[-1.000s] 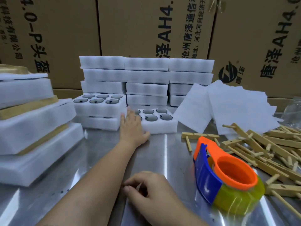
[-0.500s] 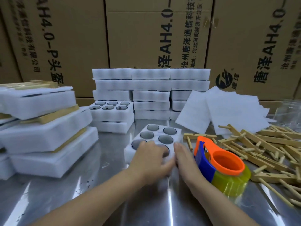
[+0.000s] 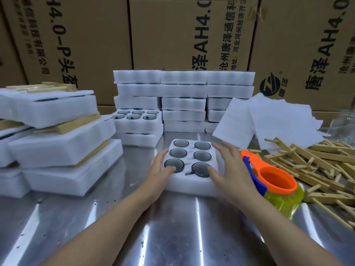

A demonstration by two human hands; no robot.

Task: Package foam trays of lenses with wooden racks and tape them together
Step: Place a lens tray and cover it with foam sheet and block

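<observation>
Cartons [image 3: 172,35] marked "AH4.0"; L hand [image 3: 162,170] & R hand [image 3: 231,170], fingers straight, flank foam tray [image 3: 190,186].

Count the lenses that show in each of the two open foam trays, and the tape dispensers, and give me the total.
Lenses in the near foam tray: 6
Lenses in the rear open foam tray: 6
Tape dispenser: 1
Total: 13
</observation>
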